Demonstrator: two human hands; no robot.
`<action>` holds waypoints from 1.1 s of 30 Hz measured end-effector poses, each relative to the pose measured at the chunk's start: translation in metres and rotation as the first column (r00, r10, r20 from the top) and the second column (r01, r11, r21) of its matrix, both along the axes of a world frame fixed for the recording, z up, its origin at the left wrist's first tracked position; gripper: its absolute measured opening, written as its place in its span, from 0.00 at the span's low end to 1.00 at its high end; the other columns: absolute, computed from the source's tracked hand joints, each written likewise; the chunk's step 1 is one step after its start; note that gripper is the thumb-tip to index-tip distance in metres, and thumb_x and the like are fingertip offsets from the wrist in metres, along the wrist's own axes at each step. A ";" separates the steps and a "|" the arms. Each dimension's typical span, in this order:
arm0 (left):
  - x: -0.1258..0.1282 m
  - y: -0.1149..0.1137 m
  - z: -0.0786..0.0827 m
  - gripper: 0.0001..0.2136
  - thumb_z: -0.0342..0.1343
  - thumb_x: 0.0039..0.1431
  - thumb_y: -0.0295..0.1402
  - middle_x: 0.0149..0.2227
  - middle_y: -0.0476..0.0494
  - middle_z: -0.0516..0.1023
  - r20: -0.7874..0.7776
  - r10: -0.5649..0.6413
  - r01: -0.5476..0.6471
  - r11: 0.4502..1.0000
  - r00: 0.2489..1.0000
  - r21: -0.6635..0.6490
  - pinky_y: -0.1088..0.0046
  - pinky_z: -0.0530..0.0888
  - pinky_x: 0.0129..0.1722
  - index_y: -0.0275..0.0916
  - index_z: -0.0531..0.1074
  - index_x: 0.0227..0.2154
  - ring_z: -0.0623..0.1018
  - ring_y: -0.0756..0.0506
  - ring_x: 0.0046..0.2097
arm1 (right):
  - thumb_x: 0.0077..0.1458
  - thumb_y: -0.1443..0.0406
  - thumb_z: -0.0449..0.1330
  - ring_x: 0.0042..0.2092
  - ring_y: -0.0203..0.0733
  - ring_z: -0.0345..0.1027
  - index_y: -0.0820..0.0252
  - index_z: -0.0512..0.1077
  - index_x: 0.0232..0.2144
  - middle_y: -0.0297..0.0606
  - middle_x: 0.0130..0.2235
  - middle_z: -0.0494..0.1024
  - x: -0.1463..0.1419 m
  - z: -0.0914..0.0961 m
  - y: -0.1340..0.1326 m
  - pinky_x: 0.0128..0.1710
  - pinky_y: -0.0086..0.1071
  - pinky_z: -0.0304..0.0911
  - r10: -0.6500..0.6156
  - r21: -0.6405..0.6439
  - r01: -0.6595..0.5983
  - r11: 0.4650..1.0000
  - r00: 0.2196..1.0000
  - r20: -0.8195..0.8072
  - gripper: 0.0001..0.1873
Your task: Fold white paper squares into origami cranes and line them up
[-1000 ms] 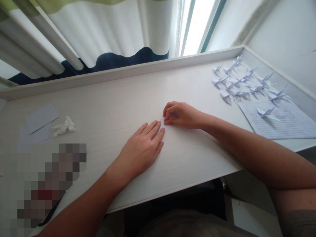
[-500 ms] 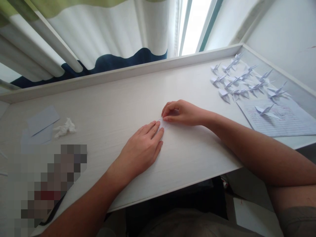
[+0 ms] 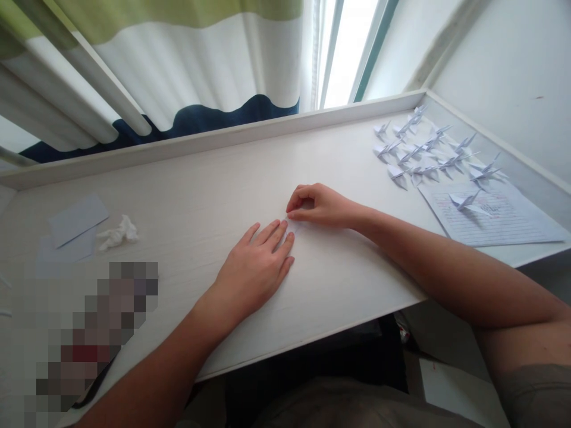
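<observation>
My left hand (image 3: 256, 267) lies flat on the white desk (image 3: 187, 208), fingers stretched out, fingertips resting on the edge of a small white folded paper (image 3: 293, 226). My right hand (image 3: 322, 206) is curled, its fingertips pinching and pressing that same paper from the right. Most of the paper is hidden under the two hands.
Several folded white paper cranes (image 3: 428, 154) stand at the back right, one of them on a lined sheet (image 3: 495, 217). At the left lie white paper sheets (image 3: 75, 223) and a crumpled tissue (image 3: 116, 233). A raised rim (image 3: 214, 138) borders the desk's far side below curtains.
The hands stay on the paper; the right hand's fingers have shifted slightly left along it. The camera view has tilted a little.
</observation>
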State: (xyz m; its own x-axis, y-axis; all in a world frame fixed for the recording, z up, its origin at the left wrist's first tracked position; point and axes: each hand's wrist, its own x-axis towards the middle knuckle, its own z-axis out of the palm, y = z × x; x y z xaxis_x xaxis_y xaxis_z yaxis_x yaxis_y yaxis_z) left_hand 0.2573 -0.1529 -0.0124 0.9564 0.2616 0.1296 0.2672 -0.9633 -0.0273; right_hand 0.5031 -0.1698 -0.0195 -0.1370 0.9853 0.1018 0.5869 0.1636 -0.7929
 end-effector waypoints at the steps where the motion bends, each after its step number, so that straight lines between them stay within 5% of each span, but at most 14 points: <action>1: 0.000 0.000 0.000 0.21 0.44 0.77 0.34 0.68 0.26 0.71 -0.001 -0.001 0.001 1.000 1.000 0.002 0.44 0.69 0.68 0.30 0.73 0.62 0.71 0.32 0.71 | 0.57 0.64 0.67 0.40 0.42 0.71 0.61 0.81 0.35 0.40 0.39 0.79 -0.001 -0.001 0.000 0.43 0.36 0.65 -0.016 0.009 0.016 1.000 1.000 -0.002 0.05; 7: -0.001 0.002 0.000 0.19 0.47 0.76 0.34 0.68 0.26 0.72 0.025 -0.015 0.016 0.999 1.000 -0.029 0.43 0.71 0.66 0.34 0.74 0.61 0.71 0.31 0.70 | 0.56 0.69 0.67 0.39 0.41 0.71 0.61 0.82 0.34 0.40 0.40 0.77 -0.007 -0.006 0.002 0.43 0.36 0.65 -0.023 0.052 0.020 0.998 0.998 0.055 0.04; 11: 0.000 0.005 0.000 0.13 0.53 0.74 0.35 0.61 0.32 0.79 0.195 -0.038 0.065 0.989 0.980 -0.133 0.49 0.76 0.63 0.38 0.78 0.53 0.76 0.32 0.65 | 0.56 0.70 0.66 0.40 0.42 0.72 0.61 0.82 0.34 0.40 0.40 0.78 -0.006 -0.006 0.000 0.44 0.36 0.65 -0.034 0.070 0.030 0.997 0.998 0.054 0.04; 14: 0.003 0.009 0.000 0.09 0.55 0.71 0.32 0.53 0.35 0.82 0.347 0.084 -0.001 0.973 0.934 -0.232 0.54 0.79 0.58 0.38 0.77 0.49 0.80 0.36 0.57 | 0.58 0.69 0.66 0.42 0.44 0.72 0.60 0.83 0.36 0.41 0.41 0.78 -0.003 -0.008 0.000 0.46 0.38 0.65 -0.014 0.080 0.009 0.997 0.998 0.066 0.05; 17: 0.006 0.013 -0.003 0.09 0.56 0.68 0.28 0.50 0.34 0.81 0.341 0.177 -0.080 0.957 0.923 -0.279 0.53 0.79 0.54 0.36 0.74 0.48 0.80 0.35 0.54 | 0.61 0.66 0.65 0.46 0.47 0.71 0.57 0.84 0.42 0.42 0.44 0.78 0.000 -0.012 0.000 0.50 0.41 0.65 0.015 0.109 -0.026 0.994 0.994 0.105 0.09; 27: 0.013 0.014 -0.011 0.07 0.61 0.69 0.37 0.47 0.39 0.82 0.300 0.230 -0.144 0.948 0.926 -0.284 0.55 0.77 0.52 0.39 0.78 0.42 0.79 0.37 0.51 | 0.62 0.65 0.62 0.48 0.50 0.69 0.58 0.79 0.35 0.45 0.44 0.78 -0.004 -0.012 -0.003 0.52 0.45 0.64 -0.008 0.177 -0.029 0.984 0.979 0.201 0.06; 33: 0.010 0.023 -0.014 0.11 0.64 0.65 0.37 0.46 0.39 0.83 0.375 0.426 -0.239 0.859 0.823 -0.453 0.56 0.77 0.54 0.38 0.77 0.47 0.80 0.38 0.50 | 0.63 0.62 0.59 0.41 0.45 0.68 0.57 0.71 0.34 0.41 0.39 0.78 -0.006 -0.006 -0.003 0.44 0.40 0.65 -0.059 0.096 0.057 0.994 0.998 0.018 0.06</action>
State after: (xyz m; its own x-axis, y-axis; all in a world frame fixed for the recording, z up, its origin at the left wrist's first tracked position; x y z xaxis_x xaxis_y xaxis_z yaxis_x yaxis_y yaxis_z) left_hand 0.2673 -0.1296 -0.0265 0.6582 0.6693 0.3447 0.4638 -0.7212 0.5146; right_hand 0.4975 -0.1728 -0.0254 -0.0826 0.9777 0.1930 0.6137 0.2025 -0.7631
